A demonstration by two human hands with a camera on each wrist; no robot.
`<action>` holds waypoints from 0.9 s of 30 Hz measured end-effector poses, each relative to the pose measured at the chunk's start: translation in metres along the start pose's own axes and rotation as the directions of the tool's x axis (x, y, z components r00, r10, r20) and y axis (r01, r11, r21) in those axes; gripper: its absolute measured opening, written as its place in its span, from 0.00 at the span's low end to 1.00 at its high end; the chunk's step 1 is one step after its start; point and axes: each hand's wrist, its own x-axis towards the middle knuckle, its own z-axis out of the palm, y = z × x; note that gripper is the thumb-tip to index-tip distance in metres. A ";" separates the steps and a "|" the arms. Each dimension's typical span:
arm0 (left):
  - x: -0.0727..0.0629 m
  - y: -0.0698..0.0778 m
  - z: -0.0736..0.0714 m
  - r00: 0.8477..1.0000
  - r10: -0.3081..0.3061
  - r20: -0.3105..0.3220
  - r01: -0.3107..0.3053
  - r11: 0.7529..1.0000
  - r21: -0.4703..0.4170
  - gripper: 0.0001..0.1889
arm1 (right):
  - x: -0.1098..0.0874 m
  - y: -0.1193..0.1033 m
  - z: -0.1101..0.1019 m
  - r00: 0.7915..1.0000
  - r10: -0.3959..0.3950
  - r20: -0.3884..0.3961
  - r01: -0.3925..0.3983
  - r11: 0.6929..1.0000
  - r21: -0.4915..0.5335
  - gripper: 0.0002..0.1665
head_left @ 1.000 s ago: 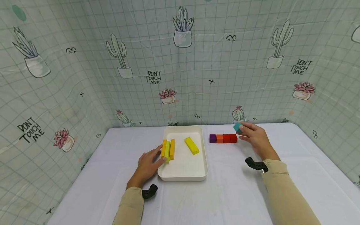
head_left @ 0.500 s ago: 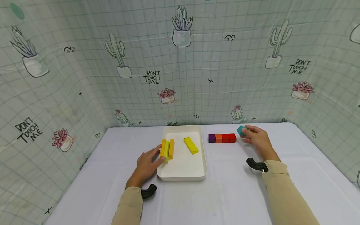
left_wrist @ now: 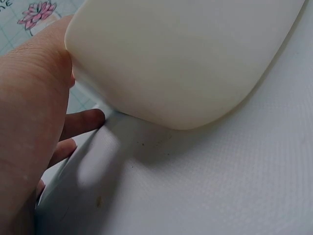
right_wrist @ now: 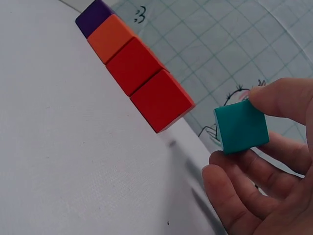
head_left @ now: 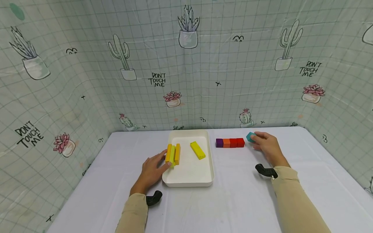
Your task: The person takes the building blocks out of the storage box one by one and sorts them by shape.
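In the head view, my right hand (head_left: 268,147) pinches a teal cube (head_left: 250,137) just right of a row of cubes. The right wrist view shows the thumb on top of the teal cube (right_wrist: 242,127) and fingertips below it. The row, left to right, has a purple cube (head_left: 219,143), an orange cube (head_left: 226,143) and two red cubes (head_left: 237,142). My left hand (head_left: 151,170) holds the left rim of a white tray (head_left: 190,176), thumb over the edge and fingers outside. In the left wrist view, the thumb tip is hidden behind the tray wall (left_wrist: 171,73).
Several yellow blocks (head_left: 177,154) stand side by side at the tray's left, near the left thumb. Another yellow block (head_left: 197,150) lies slanted at the tray's right. A white cloth (head_left: 233,194) covers the table, and a patterned curtain (head_left: 204,71) hangs behind it.
My right hand has carried the teal cube slightly right and lower, from above the row's end to beside it. The left hand and the tray have stayed put.
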 end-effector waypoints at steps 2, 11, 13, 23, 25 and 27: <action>0.000 0.000 0.000 1.000 -0.002 0.000 0.002 1.000 -0.001 0.36 | 0.000 0.000 0.000 1.000 0.003 0.006 -0.003 1.000 -0.014 0.43; 0.001 0.000 0.000 1.000 -0.007 -0.002 0.007 1.000 0.008 0.36 | 0.002 0.001 0.002 1.000 0.011 0.029 -0.008 0.996 -0.084 0.42; 0.001 0.000 0.001 1.000 -0.009 0.000 0.009 1.000 0.010 0.36 | 0.002 0.001 0.003 0.999 0.018 0.032 -0.014 0.995 -0.104 0.42; 0.001 0.000 0.001 1.000 -0.005 -0.002 0.005 1.000 0.013 0.35 | 0.003 0.007 0.005 0.999 0.024 0.049 -0.013 0.978 -0.209 0.42; 0.001 0.000 0.001 1.000 -0.005 -0.003 0.005 1.000 0.013 0.35 | 0.004 0.008 0.005 0.999 0.030 0.046 -0.019 0.974 -0.228 0.42; 0.001 0.000 0.001 1.000 -0.007 -0.003 0.007 1.000 0.014 0.35 | 0.004 0.009 0.006 0.999 0.035 0.041 -0.024 0.968 -0.250 0.42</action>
